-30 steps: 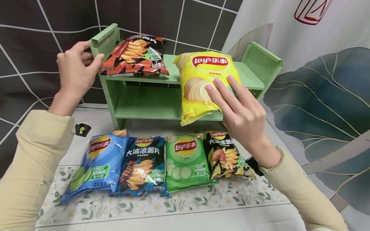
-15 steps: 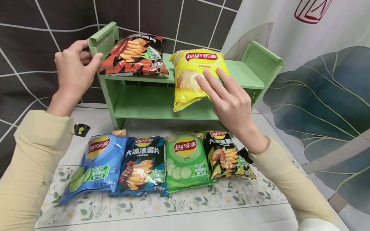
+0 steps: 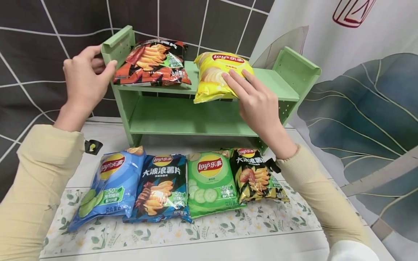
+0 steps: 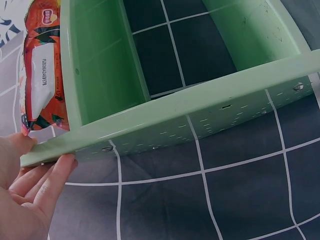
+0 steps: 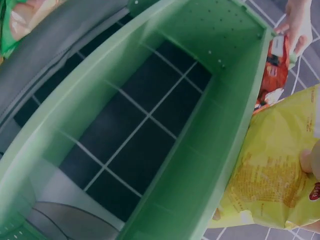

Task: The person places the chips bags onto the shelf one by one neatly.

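Note:
My left hand (image 3: 84, 83) grips the left side panel of a green two-tier shelf (image 3: 183, 117) near its top, thumb in front and fingers behind. In the left wrist view the thumb and fingers (image 4: 52, 182) pinch the panel's edge. My right hand (image 3: 259, 103) holds a yellow Lay's potato chip bag (image 3: 212, 81) at its right side, fingers over the front. The bag tilts back over the front edge of the upper tier. In the right wrist view, the yellow bag's printed back (image 5: 270, 175) shows beside the shelf. A red-and-black chip bag (image 3: 156, 63) lies on the upper tier's left end.
Before the shelf, a light blue chip bag (image 3: 112, 181), a dark blue one (image 3: 161, 188), a green one (image 3: 210, 183) and a black one (image 3: 256, 175) lie in a row on a floral cloth (image 3: 183, 235). A dark tiled backdrop (image 3: 183, 18) stands behind.
My right hand has moved the yellow chip bag left and back over the upper tier, and its top has tipped away. The left hand stays on the shelf panel.

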`<move>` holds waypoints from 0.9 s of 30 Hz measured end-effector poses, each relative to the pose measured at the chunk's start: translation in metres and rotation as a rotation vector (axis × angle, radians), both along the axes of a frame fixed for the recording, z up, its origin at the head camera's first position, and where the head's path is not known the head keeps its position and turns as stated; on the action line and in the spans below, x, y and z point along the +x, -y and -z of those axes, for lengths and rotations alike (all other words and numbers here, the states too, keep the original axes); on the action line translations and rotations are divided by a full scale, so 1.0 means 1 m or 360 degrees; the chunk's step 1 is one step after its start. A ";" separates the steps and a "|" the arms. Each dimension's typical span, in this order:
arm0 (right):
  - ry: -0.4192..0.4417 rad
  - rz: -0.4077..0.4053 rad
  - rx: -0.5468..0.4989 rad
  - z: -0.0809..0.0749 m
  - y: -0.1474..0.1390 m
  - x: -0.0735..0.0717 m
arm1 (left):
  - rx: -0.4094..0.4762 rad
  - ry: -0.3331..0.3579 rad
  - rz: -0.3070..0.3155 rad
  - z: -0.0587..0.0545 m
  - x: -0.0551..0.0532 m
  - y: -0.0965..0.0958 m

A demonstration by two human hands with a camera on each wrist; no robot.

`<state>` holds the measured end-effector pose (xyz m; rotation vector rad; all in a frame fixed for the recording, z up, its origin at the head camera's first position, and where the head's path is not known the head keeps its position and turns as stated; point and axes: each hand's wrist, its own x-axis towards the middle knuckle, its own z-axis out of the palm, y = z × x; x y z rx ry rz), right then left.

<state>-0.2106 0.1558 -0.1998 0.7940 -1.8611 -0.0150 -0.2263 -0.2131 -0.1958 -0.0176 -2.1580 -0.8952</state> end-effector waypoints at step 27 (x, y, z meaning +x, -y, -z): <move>0.0734 0.0000 0.0257 -0.021 -0.002 -0.043 | -0.0029 0.0021 -0.0019 -0.001 0.001 -0.002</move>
